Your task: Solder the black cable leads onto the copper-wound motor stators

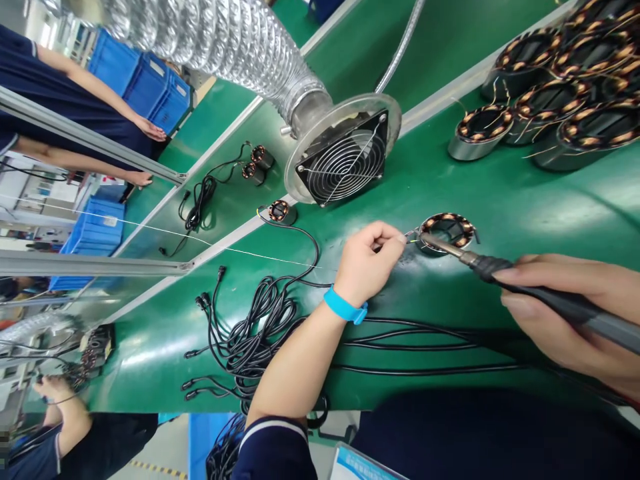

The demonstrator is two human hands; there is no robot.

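Observation:
My left hand (371, 259), with a blue wrist strap (344, 306), pinches a thin wire at the rim of a copper-wound stator (447, 231) lying on the green bench (500, 200). My right hand (565, 313) grips a soldering iron (525, 287) by its dark handle. The iron's metal tip rests on the near edge of that stator, close to my left fingertips. A thin strand of solder wire (200, 241) stretches from the left toward my left hand.
A fume fan (345, 157) on a silver flexible duct (225, 37) stands just behind the stator. Several stators (565, 93) crowd the back right. Black cables (255, 327) tangle at the front left. Other people's arms (100, 93) and blue crates (140, 80) lie far left.

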